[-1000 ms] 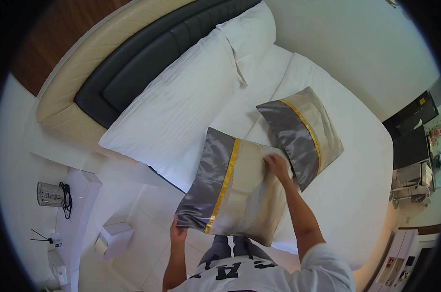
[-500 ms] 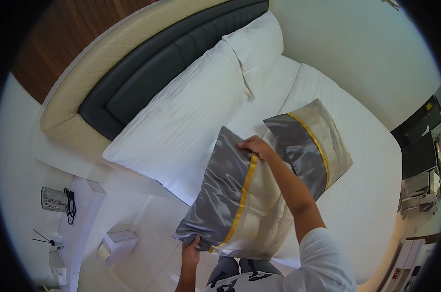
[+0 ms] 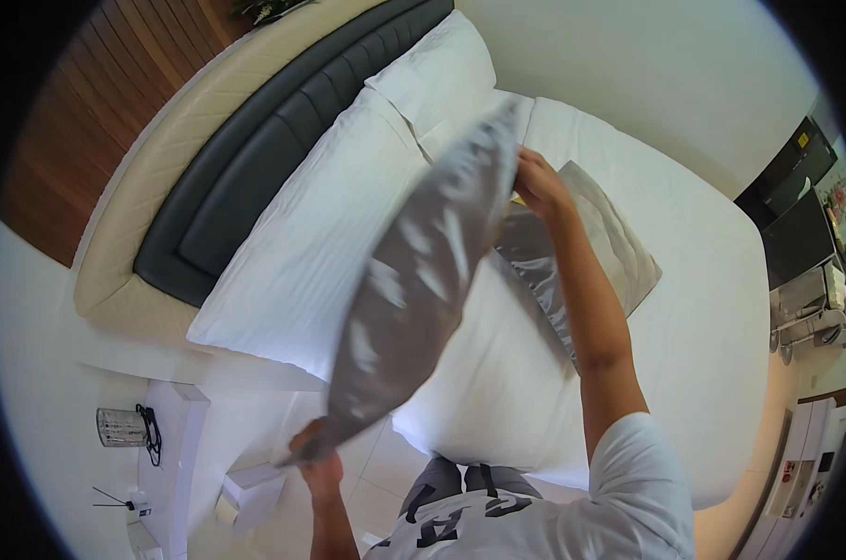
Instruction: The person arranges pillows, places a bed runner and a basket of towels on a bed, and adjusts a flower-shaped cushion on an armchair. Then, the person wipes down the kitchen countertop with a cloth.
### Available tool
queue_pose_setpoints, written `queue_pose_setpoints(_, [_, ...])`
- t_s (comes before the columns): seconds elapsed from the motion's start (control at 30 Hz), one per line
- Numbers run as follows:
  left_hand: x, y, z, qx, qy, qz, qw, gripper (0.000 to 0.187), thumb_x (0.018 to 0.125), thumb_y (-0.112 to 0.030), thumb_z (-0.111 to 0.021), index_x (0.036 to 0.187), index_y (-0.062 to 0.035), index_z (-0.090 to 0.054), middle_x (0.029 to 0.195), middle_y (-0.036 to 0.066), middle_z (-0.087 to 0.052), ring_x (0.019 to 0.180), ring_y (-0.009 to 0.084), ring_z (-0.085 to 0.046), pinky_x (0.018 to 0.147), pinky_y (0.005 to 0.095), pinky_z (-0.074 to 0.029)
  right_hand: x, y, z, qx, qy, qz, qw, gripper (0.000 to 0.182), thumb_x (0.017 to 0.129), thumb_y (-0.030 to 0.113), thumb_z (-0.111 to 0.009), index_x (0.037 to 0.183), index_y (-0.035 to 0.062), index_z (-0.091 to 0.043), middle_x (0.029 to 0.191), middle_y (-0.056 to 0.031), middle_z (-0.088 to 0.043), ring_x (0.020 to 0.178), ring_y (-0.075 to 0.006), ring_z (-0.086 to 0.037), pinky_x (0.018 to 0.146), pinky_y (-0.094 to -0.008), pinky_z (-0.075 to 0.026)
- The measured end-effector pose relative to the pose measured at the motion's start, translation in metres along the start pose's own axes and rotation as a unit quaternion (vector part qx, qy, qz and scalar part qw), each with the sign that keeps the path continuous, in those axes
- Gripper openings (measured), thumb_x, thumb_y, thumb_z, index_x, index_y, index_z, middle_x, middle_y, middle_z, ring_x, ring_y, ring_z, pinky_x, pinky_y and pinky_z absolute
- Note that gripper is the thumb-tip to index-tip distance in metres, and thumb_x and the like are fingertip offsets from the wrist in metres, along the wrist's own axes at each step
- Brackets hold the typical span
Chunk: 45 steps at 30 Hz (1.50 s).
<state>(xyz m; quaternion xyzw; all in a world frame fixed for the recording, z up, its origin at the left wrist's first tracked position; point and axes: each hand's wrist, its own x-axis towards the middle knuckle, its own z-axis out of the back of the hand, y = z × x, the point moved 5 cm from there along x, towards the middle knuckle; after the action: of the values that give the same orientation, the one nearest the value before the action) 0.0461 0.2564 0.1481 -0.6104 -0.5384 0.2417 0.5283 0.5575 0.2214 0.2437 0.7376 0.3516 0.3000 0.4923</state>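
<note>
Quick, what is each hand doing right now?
Left hand: closed on the bottom corner of the grey cushion.
Right hand: closed on the cushion's top edge.

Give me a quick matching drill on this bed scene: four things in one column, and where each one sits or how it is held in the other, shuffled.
Things:
1. shiny grey satin cushion
2. grey and beige satin cushion
3. large white striped pillow
4. dark padded headboard

Places or states:
A. lying flat on the white bed cover
B. curving behind the pillows
C. held in the air at opposite corners by the left hand and right hand
D. leaning at the head of the bed

Pairs: 1-C, 2-A, 3-D, 4-B
</note>
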Motion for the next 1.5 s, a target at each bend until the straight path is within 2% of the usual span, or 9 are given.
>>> queue_pose_setpoints(0.03, [-0.004, 0.013, 0.007, 0.267, 0.123, 0.023, 0.955, 0.018, 0.08, -0.011, -0.054, 0.089, 0.0032, -0.061, 0.093, 0.018, -0.062, 0.09, 0.0209, -0.059, 0.082, 0.0313, -0.044, -0.019, -0.01, 0.023, -0.015, -0.02, -0.008, 1.0, 0.019, 0.087, 0.014, -0.049, 0.101, 0.0045, -0.058, 0.096, -0.0018, -0.059, 0.089, -0.011, -0.053, 0.077, -0.0252, -0.043])
queue_pose_setpoints(0.1, [-0.006, -0.005, -0.06, 0.105, 0.279, 0.146, 0.943, 0.023, 0.08, -0.013, -0.054, 0.092, 0.0031, -0.064, 0.097, 0.017, -0.062, 0.096, 0.0247, -0.059, 0.092, 0.0326, -0.04, -0.076, -0.048, 0.088, -0.03, -0.14, -0.081, 0.986, 0.024, 0.085, 0.012, -0.047, 0.106, 0.0042, -0.054, 0.1, -0.0052, -0.058, 0.093, -0.016, -0.053, 0.081, -0.0282, -0.043])
queue_pose_setpoints(0.2, [-0.059, 0.057, -0.05, 0.099, 0.414, 0.212, 0.88, 0.019, 0.081, -0.006, -0.052, 0.095, 0.0012, -0.064, 0.101, 0.012, -0.062, 0.106, 0.0216, -0.052, 0.095, 0.033, -0.036, -0.147, -0.094, 0.157, -0.221, 0.098, -0.099, 0.965, 0.018, 0.079, 0.015, -0.058, 0.093, 0.0041, -0.06, 0.088, -0.0049, -0.06, 0.084, -0.0151, -0.056, 0.076, -0.0275, -0.044])
queue_pose_setpoints(0.33, [-0.095, 0.142, 0.01, 0.099, 0.301, 0.44, 0.84, 0.022, 0.088, -0.017, -0.05, 0.097, 0.0006, -0.061, 0.104, 0.011, -0.06, 0.099, 0.0189, -0.055, 0.086, 0.0326, -0.044, -0.181, -0.136, 0.18, -0.412, 0.051, -0.33, 0.848, 0.021, 0.081, 0.02, -0.057, 0.092, 0.0035, -0.062, 0.086, -0.0032, -0.062, 0.079, -0.01, -0.056, 0.069, -0.0226, -0.044])
queue_pose_setpoints(0.47, [-0.052, 0.215, 0.067, 0.107, -0.01, 0.458, 0.883, 0.039, 0.086, -0.032, -0.054, 0.107, 0.0005, -0.047, 0.099, 0.01, -0.053, 0.09, 0.019, -0.054, 0.078, 0.033, -0.047, -0.104, -0.183, 0.136, -0.328, -0.017, -0.185, 0.926, 0.028, 0.084, 0.027, -0.055, 0.092, 0.0017, -0.062, 0.082, -0.0052, -0.062, 0.077, -0.0128, -0.058, 0.067, -0.0235, -0.045])
queue_pose_setpoints(0.7, [0.015, 0.3, 0.061, -0.136, -0.175, 0.514, 0.829, 0.059, 0.081, -0.042, -0.059, 0.118, 0.0005, -0.043, 0.114, 0.012, -0.049, 0.109, 0.025, -0.044, 0.093, 0.0375, -0.036, -0.029, -0.29, 0.106, -0.553, -0.245, -0.183, 0.775, 0.064, 0.08, 0.052, -0.049, 0.109, -0.0051, -0.054, 0.11, -0.0242, -0.055, 0.102, -0.035, -0.053, 0.088, -0.0366, -0.038])
queue_pose_setpoints(0.87, [0.019, 0.239, 0.028, -0.198, -0.123, 0.512, 0.827, 0.053, 0.081, -0.037, -0.06, 0.119, -0.0025, -0.045, 0.118, 0.01, -0.05, 0.108, 0.0228, -0.048, 0.093, 0.0382, -0.038, -0.058, -0.196, 0.057, -0.351, -0.148, -0.403, 0.832, 0.063, 0.074, 0.051, -0.061, 0.108, -0.0009, -0.056, 0.109, -0.0145, -0.056, 0.098, -0.022, -0.055, 0.085, -0.031, -0.04])
queue_pose_setpoints(1.13, [0.039, -0.008, -0.043, -0.167, -0.085, 0.268, 0.945, 0.03, 0.082, -0.008, -0.057, 0.11, 0.0007, -0.05, 0.102, 0.009, -0.058, 0.095, 0.0188, -0.055, 0.083, 0.0309, -0.045, -0.154, 0.054, 0.011, -0.028, -0.228, 0.049, 0.972, 0.018, 0.078, 0.013, -0.062, 0.091, 0.0001, -0.061, 0.078, -0.0017, -0.061, 0.071, -0.0086, -0.056, 0.064, -0.0211, -0.045])
queue_pose_setpoints(1.5, [0.181, -0.052, -0.117, 0.052, 0.049, 0.102, 0.992, 0.02, 0.074, -0.005, -0.065, 0.091, 0.0028, -0.06, 0.081, 0.006, -0.058, 0.074, 0.012, -0.05, 0.073, 0.0237, -0.039, -0.162, 0.109, 0.085, -0.155, -0.374, 0.146, 0.903, 0.012, 0.076, 0.012, -0.063, 0.086, 0.0044, -0.065, 0.062, 0.0048, -0.051, 0.053, -0.0039, -0.036, 0.05, -0.0188, -0.027])
